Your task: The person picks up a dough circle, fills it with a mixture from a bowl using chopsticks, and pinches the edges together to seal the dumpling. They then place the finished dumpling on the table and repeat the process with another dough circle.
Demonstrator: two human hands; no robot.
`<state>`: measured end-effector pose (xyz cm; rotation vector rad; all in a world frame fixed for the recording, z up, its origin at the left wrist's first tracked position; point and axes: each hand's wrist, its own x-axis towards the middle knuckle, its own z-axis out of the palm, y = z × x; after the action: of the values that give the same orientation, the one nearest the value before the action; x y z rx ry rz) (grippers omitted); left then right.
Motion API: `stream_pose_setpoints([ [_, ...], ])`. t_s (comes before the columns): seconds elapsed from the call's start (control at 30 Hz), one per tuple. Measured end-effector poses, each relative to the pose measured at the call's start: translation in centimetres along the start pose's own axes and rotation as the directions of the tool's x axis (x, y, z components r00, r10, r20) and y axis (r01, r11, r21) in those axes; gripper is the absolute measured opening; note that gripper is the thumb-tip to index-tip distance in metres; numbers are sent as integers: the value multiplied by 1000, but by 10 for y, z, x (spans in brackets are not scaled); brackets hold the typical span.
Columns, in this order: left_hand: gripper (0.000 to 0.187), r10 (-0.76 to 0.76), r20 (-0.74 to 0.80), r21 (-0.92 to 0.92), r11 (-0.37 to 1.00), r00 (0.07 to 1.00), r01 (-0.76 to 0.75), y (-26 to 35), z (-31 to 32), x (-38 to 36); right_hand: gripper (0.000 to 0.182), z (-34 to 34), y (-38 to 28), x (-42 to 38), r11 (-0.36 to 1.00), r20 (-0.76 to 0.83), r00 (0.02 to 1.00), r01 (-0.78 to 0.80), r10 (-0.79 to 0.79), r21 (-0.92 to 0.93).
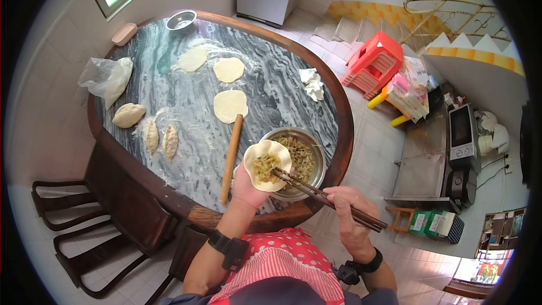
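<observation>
A round dough wrapper (254, 155) lies cupped in my left hand (248, 190), with a heap of shredded filling (265, 165) at its middle. My right hand (351, 210) grips a pair of chopsticks (316, 193), whose tips touch the filling. Just behind the wrapper stands a metal bowl (319, 152) of the same-looking filling, partly covered by my left hand and the wrapper. A wooden rolling pin (231, 161) rests on the table left of my left hand, its far end against a flat dough round (230, 106).
Two more dough rounds (228, 70) lie farther back on the marble table (271, 79). To the left are two shaped dumplings (170, 142), a dough lump (129, 115) and a plastic bag (110, 79). A small metal bowl (181, 21) and crumpled tissue (311, 83) sit near the edges.
</observation>
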<state>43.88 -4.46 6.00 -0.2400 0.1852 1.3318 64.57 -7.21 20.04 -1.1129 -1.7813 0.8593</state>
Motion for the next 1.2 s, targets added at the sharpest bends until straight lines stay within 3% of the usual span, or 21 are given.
stream_pose_setpoints([
  [0.07,41,9,-17,24,1000,1000,-9,1,-3,-3,20,-4,0,3,1000,-4,1000,15,-15,9],
  [0.17,39,14,-69,-39,999,998,-17,5,-3,-12,19,-17,9,10,980,-129,983,-110,132,168],
  [0.27,39,55,-99,-1,998,994,-55,14,-8,-21,19,-28,36,20,979,-147,975,-146,167,144],
  [0.43,39,111,-164,7,994,980,-112,24,-8,-36,20,-18,107,23,928,-52,945,-305,323,215],
  [0.57,39,128,-167,33,992,977,-125,25,-7,-43,23,-2,149,28,892,-39,928,-345,371,292],
  [0.67,39,133,-152,20,991,979,-131,25,-5,-48,25,-1,163,23,862,4,893,-435,450,261],
  [0.8,44,152,-202,19,988,967,-152,25,-3,-53,27,-11,148,24,882,30,908,-413,418,227],
  [0.9,45,167,-201,30,986,965,-164,24,-1,-52,31,-3,136,43,882,-116,908,-350,402,316],
  [1.0,44,165,-181,27,986,969,-163,21,1,-50,32,17,152,53,830,-143,871,-382,471,407],
  [1.2,41,148,-153,20,989,977,-147,21,-1,-51,32,-4,153,34,830,-78,870,-433,487,353],
])
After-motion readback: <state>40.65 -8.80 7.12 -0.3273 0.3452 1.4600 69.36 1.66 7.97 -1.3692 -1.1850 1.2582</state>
